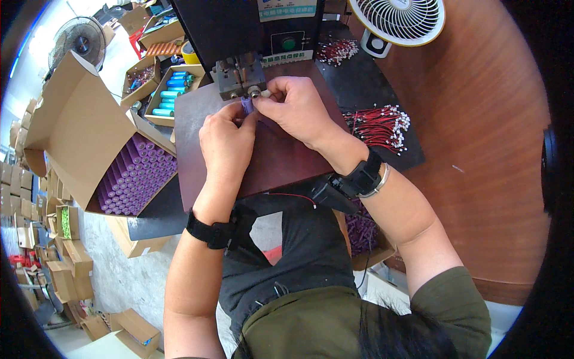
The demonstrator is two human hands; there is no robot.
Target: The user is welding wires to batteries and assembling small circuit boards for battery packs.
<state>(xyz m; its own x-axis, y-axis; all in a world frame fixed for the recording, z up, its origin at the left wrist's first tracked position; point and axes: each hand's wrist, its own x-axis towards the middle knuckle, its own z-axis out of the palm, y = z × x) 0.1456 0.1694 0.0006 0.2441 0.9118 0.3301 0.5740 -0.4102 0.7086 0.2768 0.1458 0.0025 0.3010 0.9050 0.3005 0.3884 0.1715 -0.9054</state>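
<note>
Purple cell (pixel 247 106): a small, smooth-sided purple cylinder, and here it is, right at the front of the grey metal head (pixel 239 84) on the tall black boxy machine (pixel 218 24), over the flat dark reddish-brown board (pixel 197 137) (whether its far end touches the head, I can't tell).
Left hand (pixel 228 140): bare, black strap at the wrist, thumb and forefinger pinching the cell's sides, spread no wider than the cylinder itself.
Right hand (pixel 297 110): bare too, thumb and forefinger drawn close together beside the cell's far end; what they grip, if anything, I can't make out.
Weight: light enough for fingertips, I'd judge, though dense for its size.
Body: stiff, surely, with little give under a squeeze.
Skin: smooth and curved, so likely keen to roll; steady pressure from opposite sides suits it.
Weak spots: a thin outer wrap, if that's what the purple is, could nick, and the ends deserve care.
Best hold: mid-length, both ends free, fingertips clear of that metal head.
</note>
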